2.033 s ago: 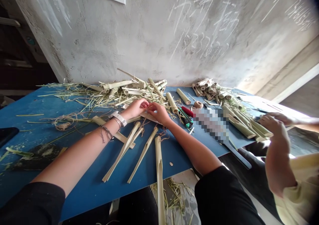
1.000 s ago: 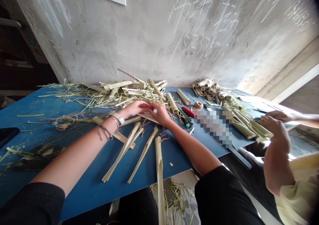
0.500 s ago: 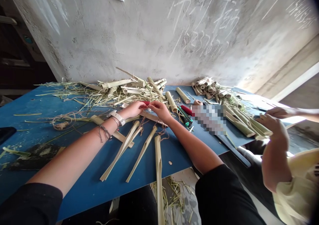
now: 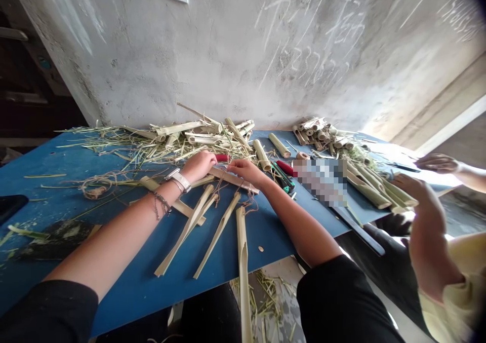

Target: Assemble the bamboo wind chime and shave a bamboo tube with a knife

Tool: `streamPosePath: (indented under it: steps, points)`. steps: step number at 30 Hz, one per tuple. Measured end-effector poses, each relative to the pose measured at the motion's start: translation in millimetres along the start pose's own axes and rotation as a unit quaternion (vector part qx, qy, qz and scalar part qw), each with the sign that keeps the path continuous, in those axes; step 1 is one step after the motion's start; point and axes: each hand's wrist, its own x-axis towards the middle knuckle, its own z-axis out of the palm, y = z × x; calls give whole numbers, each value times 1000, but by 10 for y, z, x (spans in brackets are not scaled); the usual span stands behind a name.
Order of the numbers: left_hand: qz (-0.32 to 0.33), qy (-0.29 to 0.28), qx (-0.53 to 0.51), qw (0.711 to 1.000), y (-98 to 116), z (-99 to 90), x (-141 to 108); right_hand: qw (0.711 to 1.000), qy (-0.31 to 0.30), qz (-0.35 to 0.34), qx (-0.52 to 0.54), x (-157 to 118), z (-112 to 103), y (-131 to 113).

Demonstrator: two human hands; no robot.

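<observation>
My left hand (image 4: 199,165) is closed near the left end of a flat bamboo strip (image 4: 233,179); what its fingers pinch is too small to make out. Just right of it, my right hand (image 4: 245,170) has its fingers drawn together above the same strip, their contents unclear. Between and behind the hands lies a red object (image 4: 223,158). Brown twine (image 4: 248,201) hangs from the strip, beside several split bamboo pieces, one of them a long piece (image 4: 242,252) reaching past the table's front edge.
Bamboo pieces and shavings (image 4: 205,132) are heaped by the wall. Right of my hands lie green-handled cutters (image 4: 284,177), a long blade (image 4: 359,231) and cut bamboo tubes (image 4: 366,188). Another person's hands (image 4: 436,163) are at the far right. Coiled twine (image 4: 96,186) sits left.
My left hand has shifted slightly left and my right hand slightly right, widening the gap and showing more of the red object. The other person's hands have moved apart.
</observation>
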Motion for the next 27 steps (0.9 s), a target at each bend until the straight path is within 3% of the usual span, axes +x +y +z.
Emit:
streamPosePath:
  steps: [9, 17, 27]
  points:
    - [-41, 10, 40, 998, 85, -90, -38, 998, -45, 26, -31, -25, -78, 0]
    - [-60, 9, 62, 996, 89, -106, -53, 992, -103, 9, -78, -34, -124, 20]
    - [-68, 22, 62, 995, 102, -113, -81, 991, -114, 31, -65, -62, -175, -24]
